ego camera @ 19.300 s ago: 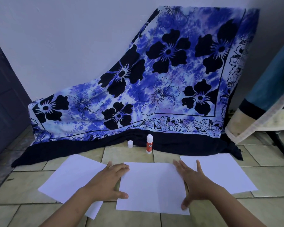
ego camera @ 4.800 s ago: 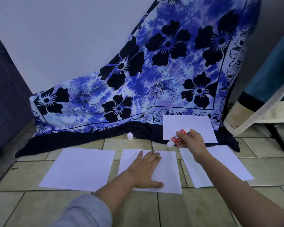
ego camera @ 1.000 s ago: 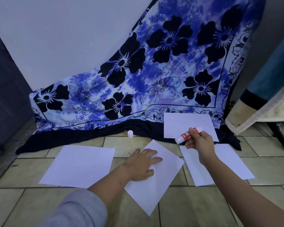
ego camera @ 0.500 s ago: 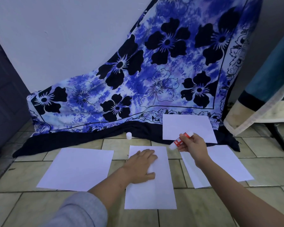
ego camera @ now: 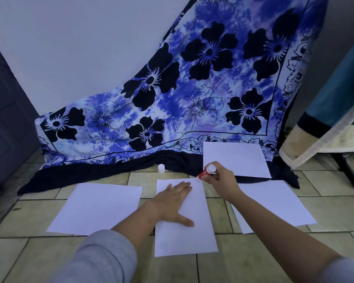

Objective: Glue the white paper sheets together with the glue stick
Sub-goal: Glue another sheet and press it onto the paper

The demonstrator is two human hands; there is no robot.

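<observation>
R hand (ego camera: 223,183) gripped glue stick (ego camera: 207,172), tip tilted down-left at far-right corner of mid sheet (ego camera: 189,238). L hand (ego camera: 172,203) lay flat, fingers straight, pinning it; sheet's long axis ran near-to-far.

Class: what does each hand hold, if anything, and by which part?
Right hand: glue stick, gripped round its barrel, tip down. Left hand: nothing held; it presses flat on the middle sheet.
</observation>
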